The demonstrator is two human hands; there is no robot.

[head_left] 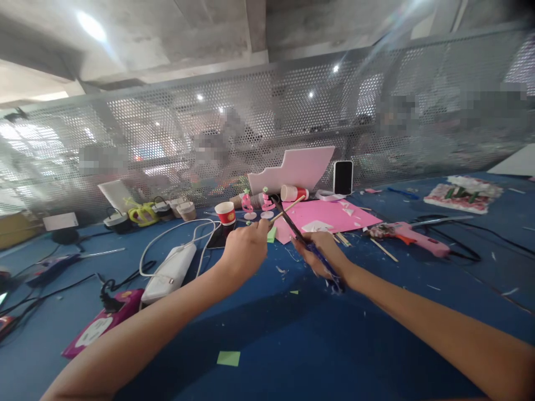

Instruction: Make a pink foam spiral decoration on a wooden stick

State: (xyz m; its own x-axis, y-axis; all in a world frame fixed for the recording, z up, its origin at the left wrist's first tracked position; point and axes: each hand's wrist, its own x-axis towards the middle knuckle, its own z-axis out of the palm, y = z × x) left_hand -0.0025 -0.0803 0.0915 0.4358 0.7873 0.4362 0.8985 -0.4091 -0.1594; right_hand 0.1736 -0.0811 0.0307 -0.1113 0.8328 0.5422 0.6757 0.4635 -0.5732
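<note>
My left hand [244,249] is closed in a pinch on a thin wooden stick [288,208] that points up and to the right. My right hand [318,255] is wrapped round the blue handles of a pair of scissors [292,225]. The dark blades reach up-left and meet the stick near its middle. Both hands hover over the blue table [267,334]. A small green paper piece [271,234] lies just right of my left hand. Behind the stick stand two small pink and green paper figures [257,206] on white bases.
A pink sheet [330,214] with white scraps lies behind my hands. A pink glue gun [407,234] is to the right, a white power strip [169,273] with cables to the left. Red paper cups [225,212], a phone [343,177] and white foam board [301,167] stand near the mesh wall.
</note>
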